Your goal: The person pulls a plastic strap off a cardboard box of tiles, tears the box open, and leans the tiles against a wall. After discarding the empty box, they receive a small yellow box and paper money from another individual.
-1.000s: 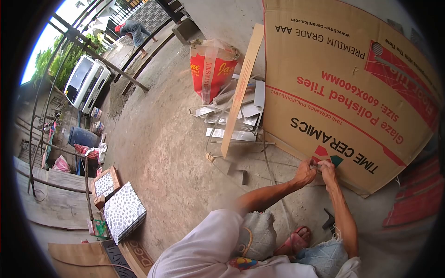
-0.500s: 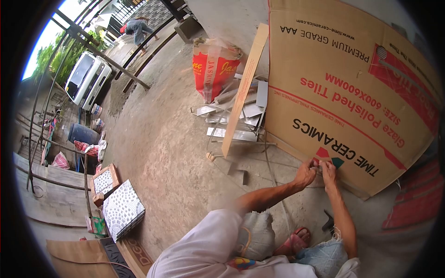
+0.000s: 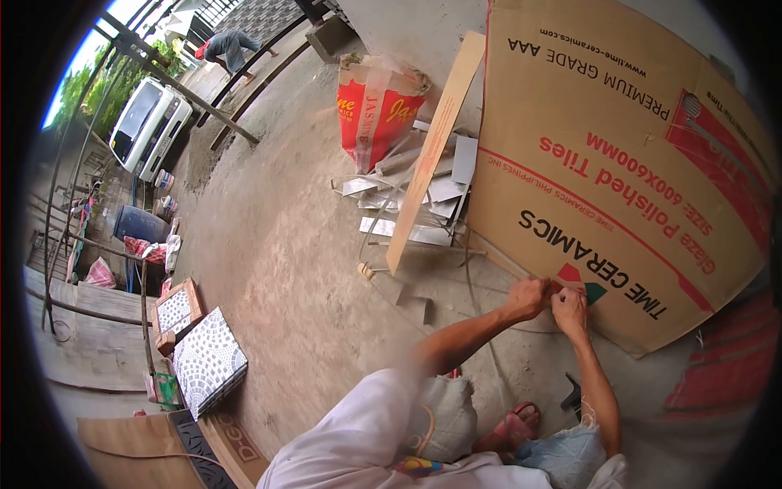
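Observation:
My left hand [image 3: 529,299] and my right hand [image 3: 568,310] are close together, fingers closed, in front of the lower edge of a large cardboard sheet [image 3: 586,187]. Both pinch at something small between them that I cannot make out. A thin pale strand [image 3: 533,329] curves just below the hands. The cardboard leans upright with its printing upside down. Below my forearms show my knees in torn denim and a reddish sandal [image 3: 521,424].
A wooden strip [image 3: 436,155] leans by scrap tile pieces [image 3: 407,228] and a red sack [image 3: 375,118]. A dark metal bracket [image 3: 573,395] lies near my right forearm. Patterned tiles [image 3: 210,363] stand left. Another person [image 3: 235,50] bends over near a white vehicle [image 3: 148,130].
My hands have shifted slightly left and remain close together, with the right hand now turned more over its fingers. The view has tilted a little.

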A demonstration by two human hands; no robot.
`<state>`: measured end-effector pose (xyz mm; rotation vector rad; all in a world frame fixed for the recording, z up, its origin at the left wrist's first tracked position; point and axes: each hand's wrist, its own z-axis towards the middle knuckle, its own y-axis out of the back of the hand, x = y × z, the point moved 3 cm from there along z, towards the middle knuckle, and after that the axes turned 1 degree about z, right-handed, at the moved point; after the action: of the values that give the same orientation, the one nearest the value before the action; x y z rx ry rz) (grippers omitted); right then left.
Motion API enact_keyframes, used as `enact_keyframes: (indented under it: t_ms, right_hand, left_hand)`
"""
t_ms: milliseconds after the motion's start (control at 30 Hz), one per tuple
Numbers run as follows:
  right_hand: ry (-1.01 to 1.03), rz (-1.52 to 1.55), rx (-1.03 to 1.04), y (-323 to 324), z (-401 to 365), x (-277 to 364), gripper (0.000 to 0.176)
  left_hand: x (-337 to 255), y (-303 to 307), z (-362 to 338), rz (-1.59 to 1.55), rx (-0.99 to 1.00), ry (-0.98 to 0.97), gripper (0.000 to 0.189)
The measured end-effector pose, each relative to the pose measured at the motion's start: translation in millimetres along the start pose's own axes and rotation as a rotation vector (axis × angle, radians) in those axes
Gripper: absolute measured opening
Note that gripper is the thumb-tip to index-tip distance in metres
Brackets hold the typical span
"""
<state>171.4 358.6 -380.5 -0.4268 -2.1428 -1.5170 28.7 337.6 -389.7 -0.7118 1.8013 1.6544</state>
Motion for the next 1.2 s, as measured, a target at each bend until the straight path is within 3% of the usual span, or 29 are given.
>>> enact_keyframes:
  t_ms: [200,400,500,600,1200]
  right_hand:
    - [0.000,-0.098,-0.026,-12.7,2.6,9.3,0.030]
    - [0.069,-0.106,-0.123,-32.3,6.1,-1.1,0.030]
    - [0.031,-0.152,-0.104,-36.8,9.8,-3.6,0.028]
    - [0.122,-0.125,-0.138,-37.4,10.7,-2.8,0.026]
    - [-0.153,-0.059,0.096,-23.6,12.7,12.5,0.029]
  left_hand:
    - [1.3,8.5,-3.9,-0.003,0.068,-0.028,0.022]
    - [13.0,-1.0,-3.1,0.036,0.157,-0.080,0.034]
    - [8.9,4.6,-3.6,0.070,0.185,-0.049,0.036]
    - [5.2,11.5,-3.6,0.095,0.297,0.003,0.038]
    - [-0.9,19.2,-5.6,0.067,0.282,0.005,0.040]
